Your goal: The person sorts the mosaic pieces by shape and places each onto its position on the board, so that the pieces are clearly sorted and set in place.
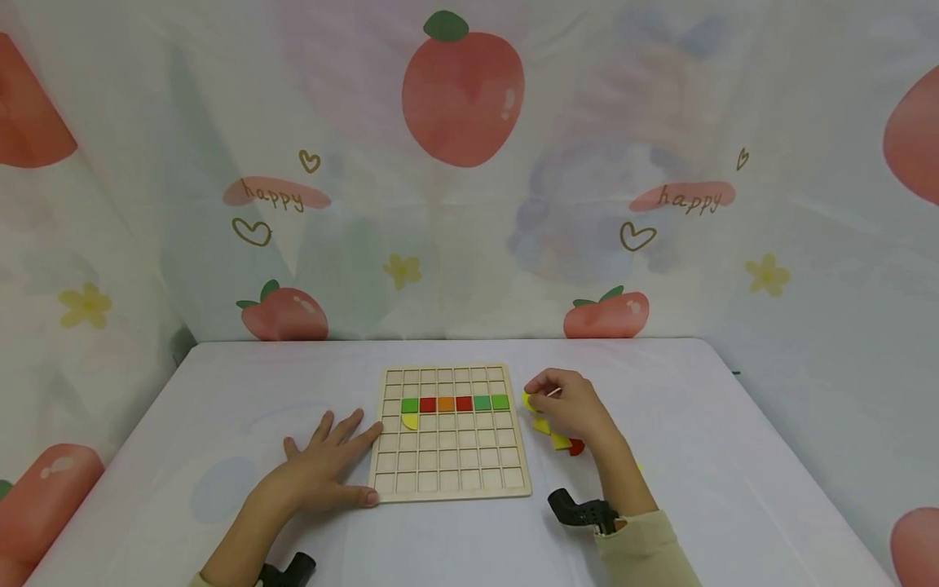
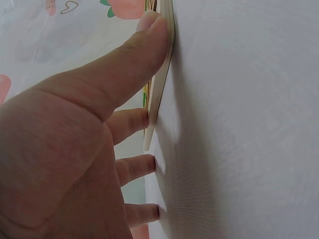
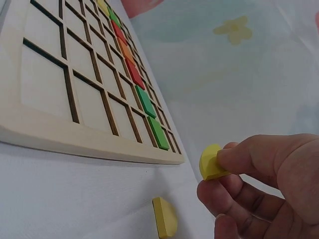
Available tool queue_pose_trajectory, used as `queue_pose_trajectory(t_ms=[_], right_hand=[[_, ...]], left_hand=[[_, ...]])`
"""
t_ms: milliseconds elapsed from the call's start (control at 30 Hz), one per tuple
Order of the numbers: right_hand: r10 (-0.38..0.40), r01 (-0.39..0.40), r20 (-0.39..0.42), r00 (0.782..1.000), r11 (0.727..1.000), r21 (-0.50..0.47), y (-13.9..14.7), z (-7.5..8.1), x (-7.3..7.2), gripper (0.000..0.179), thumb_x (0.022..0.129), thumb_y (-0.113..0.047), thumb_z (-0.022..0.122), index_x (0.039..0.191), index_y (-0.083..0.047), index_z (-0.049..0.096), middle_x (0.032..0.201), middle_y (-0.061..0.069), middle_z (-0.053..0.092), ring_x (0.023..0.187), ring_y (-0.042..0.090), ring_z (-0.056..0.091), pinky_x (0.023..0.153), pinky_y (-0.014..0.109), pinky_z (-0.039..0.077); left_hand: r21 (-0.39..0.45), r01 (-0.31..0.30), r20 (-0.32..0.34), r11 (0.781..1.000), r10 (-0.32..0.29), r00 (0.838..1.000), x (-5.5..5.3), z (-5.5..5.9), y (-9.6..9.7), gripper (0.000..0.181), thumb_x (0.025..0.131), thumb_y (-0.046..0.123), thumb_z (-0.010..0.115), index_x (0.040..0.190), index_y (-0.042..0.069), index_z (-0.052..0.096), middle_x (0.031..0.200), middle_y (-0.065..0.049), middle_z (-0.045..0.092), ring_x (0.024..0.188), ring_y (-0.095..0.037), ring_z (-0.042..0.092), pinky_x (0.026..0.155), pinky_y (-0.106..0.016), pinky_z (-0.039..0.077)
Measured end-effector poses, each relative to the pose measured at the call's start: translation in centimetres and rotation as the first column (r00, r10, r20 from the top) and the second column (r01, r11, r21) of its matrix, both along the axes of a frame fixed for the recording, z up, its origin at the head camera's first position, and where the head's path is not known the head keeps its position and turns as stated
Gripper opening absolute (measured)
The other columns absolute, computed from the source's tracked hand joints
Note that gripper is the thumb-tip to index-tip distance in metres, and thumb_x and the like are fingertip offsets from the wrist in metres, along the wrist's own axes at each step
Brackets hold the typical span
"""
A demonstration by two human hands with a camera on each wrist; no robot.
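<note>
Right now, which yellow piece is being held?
The yellow piece pinched in the right hand. No hand holds the other ones in view: a yellow quarter sits on the board, and yellow blocks lie on the table.

A white table (image 1: 734, 473) stands in front of a pale cloth (image 1: 352, 98). High in the middle of the cloth is a big red fruit (image 1: 462, 98) with one green leaf (image 1: 446, 26). Lower down, the word "happy" (image 1: 273, 194) is written twice — once on each side — on a pink blob (image 1: 317, 198). Thin brown hearts (image 1: 252, 232) are drawn near both words. There are yellow flowers (image 1: 403, 271) too, and two smaller red fruits (image 1: 286, 316) just above the table's back edge. More fruits (image 1: 51, 505) show at the far sides.
</note>
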State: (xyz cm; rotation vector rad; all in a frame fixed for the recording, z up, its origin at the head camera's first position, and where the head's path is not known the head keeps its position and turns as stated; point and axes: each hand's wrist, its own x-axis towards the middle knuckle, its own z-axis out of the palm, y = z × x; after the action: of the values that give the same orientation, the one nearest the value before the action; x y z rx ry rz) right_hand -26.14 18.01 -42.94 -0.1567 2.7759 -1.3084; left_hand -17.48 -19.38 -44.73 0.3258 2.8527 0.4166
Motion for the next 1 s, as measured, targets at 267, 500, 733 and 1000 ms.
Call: queue_pose_trajectory(t_ms=[267, 500, 733, 1000], right_hand=[[0.009, -0.009, -0.002, 1.0, 1.0, -0.017, -0.6, -0.3, 0.1, 0.007, 0.09, -0.014, 0.069, 0.097, -0.011, 0.071, 0.09, 0.004, 0.067, 0.077, 0.019, 0.062, 0.063, 0.029, 0.053], [0.021, -0.022, -0.002, 1.0, 0.999, -0.03, -1.0, -0.2, 0.2, 0.008, 0.089, -0.012, 0.07, 0.097, -0.01, 0.07, 0.089, 0.004, 0.066, 0.077, 0.018, 0.063, 0.063, 0.029, 0.053], [0.039, -0.04, -0.012, 0.999, 0.999, -0.033, -1.2, -0.3, 0.2, 0.008, 0.088, -0.012, 0.07, 0.096, -0.011, 0.071, 0.089, 0.003, 0.067, 0.078, 0.018, 0.062, 0.065, 0.03, 0.052], [0.051, -0.052, -0.028, 0.998, 0.998, -0.021, -1.7, -0.4, 0.2, 0.008, 0.089, -0.011, 0.07, 0.096, -0.013, 0.072, 0.089, 0.002, 0.067, 0.077, 0.018, 0.06, 0.066, 0.03, 0.05]], left_hand=[[0.013, 0.004, 0.006, 1.0, -0.004, 1.0, 0.1, 0.1, 0.0, 0.103, 0.067, 0.068, 0.078, 0.154, 0.03, 0.038, 0.164, -0.011, 0.024, 0.148, -0.055, 0.01, 0.09, -0.092, 0.007], [0.013, 0.007, 0.0, 1.0, -0.007, 1.0, 0.1, 0.2, 0.0, 0.103, 0.067, 0.068, 0.078, 0.155, 0.03, 0.037, 0.164, -0.011, 0.024, 0.148, -0.055, 0.01, 0.089, -0.092, 0.007], [0.013, 0.012, -0.009, 1.0, -0.012, 1.0, 0.0, 0.2, 0.0, 0.103, 0.067, 0.068, 0.077, 0.155, 0.03, 0.038, 0.164, -0.011, 0.025, 0.147, -0.056, 0.011, 0.089, -0.092, 0.007], [0.003, 0.001, -0.004, 1.0, -0.001, 1.0, 0.0, 0.1, 0.0, 0.103, 0.067, 0.068, 0.078, 0.154, 0.03, 0.038, 0.164, -0.011, 0.025, 0.148, -0.055, 0.01, 0.089, -0.092, 0.007]])
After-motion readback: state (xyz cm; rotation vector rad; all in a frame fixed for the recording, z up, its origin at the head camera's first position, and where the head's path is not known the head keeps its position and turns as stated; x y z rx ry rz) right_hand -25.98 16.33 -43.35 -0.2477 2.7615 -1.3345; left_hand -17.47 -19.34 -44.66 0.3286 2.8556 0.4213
